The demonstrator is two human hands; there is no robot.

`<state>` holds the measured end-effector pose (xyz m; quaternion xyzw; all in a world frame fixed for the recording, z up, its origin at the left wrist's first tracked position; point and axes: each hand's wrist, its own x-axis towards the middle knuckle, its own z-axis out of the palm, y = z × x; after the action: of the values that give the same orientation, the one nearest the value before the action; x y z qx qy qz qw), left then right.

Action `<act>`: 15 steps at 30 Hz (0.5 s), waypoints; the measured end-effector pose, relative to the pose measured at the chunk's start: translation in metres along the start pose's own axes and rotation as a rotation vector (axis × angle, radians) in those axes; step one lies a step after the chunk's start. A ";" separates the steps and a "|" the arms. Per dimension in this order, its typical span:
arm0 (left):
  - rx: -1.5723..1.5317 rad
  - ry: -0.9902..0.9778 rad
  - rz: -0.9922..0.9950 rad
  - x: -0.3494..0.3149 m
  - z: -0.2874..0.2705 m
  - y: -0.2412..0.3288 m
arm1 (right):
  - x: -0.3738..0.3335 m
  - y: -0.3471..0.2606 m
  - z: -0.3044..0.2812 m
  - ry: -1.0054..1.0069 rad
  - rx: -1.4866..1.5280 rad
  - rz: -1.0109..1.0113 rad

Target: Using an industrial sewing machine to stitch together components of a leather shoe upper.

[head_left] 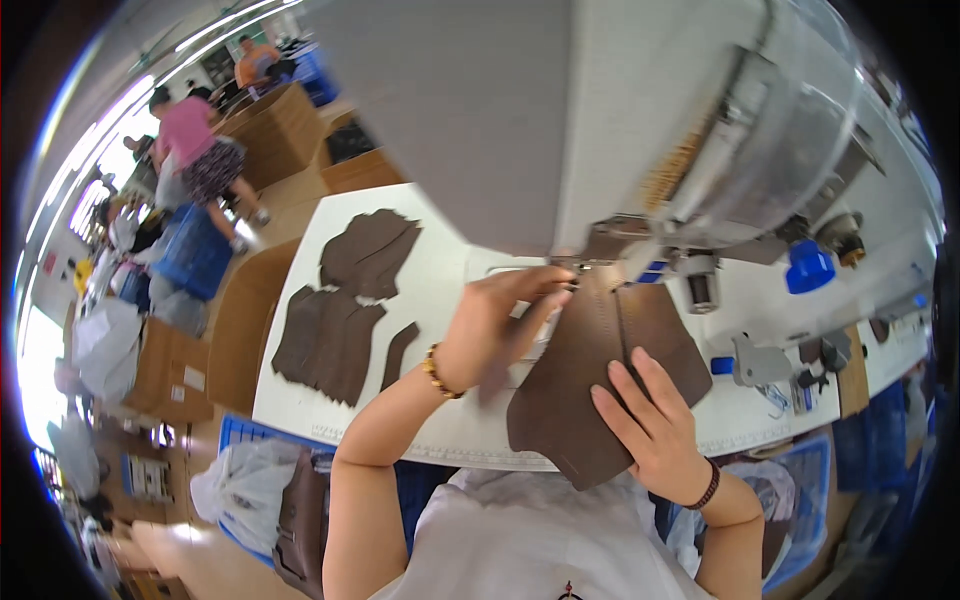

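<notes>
Under the head of the white sewing machine (pixel 480 130) lies a large brown leather-like panel (pixel 560 405), with a stitched line and a dark slit running toward the needle area. My right hand (pixel 652 430) rests on this panel, fingers stretched out and pressed flat. Close to the needle, my left hand (pixel 485 320) has thumb and fingers pinched together. A smeared brown strip (pixel 497 370) hangs from that grip; its upper end is hidden by my fingers.
Stacked brown pieces (pixel 370 250) and a fanned stack (pixel 325 345) lie left on the white table (pixel 440 420), beside a single curved strip (pixel 400 355). Blue crates (pixel 245 435) flank me below. Cardboard boxes (pixel 260 330) and a person in pink (pixel 190 135) are at left.
</notes>
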<state>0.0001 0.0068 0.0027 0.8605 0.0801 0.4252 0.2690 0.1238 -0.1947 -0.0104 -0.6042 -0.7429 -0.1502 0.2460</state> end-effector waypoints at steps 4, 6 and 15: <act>-0.065 0.000 -0.078 -0.001 -0.003 0.006 | -0.013 0.012 0.012 -0.038 0.134 0.002; -0.028 0.013 0.020 -0.006 -0.003 0.005 | -0.016 0.013 0.012 -0.044 0.184 0.018; 0.246 -0.178 0.550 -0.014 -0.012 -0.011 | -0.016 0.021 0.003 -0.044 0.266 -0.003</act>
<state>-0.0170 0.0153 -0.0066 0.9099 -0.1287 0.3920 0.0435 0.1461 -0.2013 -0.0235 -0.5682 -0.7624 -0.0376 0.3073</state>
